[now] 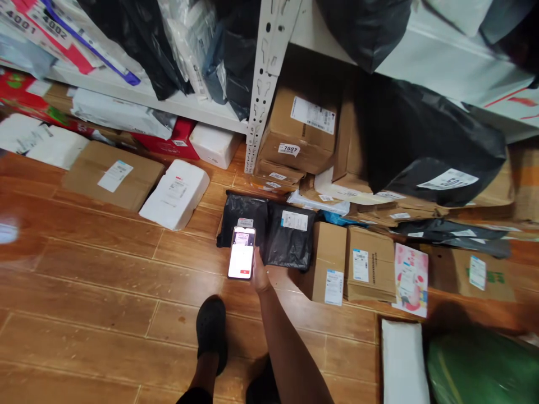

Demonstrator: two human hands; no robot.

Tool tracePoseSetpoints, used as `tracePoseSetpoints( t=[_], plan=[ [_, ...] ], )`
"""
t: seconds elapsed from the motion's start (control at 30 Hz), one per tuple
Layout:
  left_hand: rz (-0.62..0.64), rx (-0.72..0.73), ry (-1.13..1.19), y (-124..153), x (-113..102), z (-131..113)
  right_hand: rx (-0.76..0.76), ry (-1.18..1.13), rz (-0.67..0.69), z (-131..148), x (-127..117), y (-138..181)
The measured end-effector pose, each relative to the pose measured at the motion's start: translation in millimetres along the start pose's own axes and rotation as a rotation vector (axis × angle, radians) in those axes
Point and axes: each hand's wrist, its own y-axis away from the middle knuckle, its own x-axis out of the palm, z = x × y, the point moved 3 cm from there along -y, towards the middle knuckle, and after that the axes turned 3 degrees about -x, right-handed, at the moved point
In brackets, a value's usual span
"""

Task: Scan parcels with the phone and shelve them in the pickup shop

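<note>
– How much room is there around the black parcel?
– Bare floor opens wide near and left of it. The shelf post stands behind, and boxes crowd beyond its right edge.
– And the phone?
– It's over the parcel's near edge, with the right hand fingers grasping it.

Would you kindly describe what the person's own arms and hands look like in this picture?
Only the right arm shows: bare up to the wrist, with no sleeve, glove, watch or bracelet in view. The right hand is bare too, partly hidden behind a phone; no ring shows. The left hand is out of view.
</note>
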Motion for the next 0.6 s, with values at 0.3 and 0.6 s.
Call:
tracePoseSetpoints(
  t=[0.3,0.6],
  plan=[
    [-0.028,-0.019,0.019,-2,3,9,0.014,0.005,0.011,10,3,3],
    [0.058,-0.01,0.075,2,22,29,-0.022,0.037,0.018,17,4,1]
  ],
)
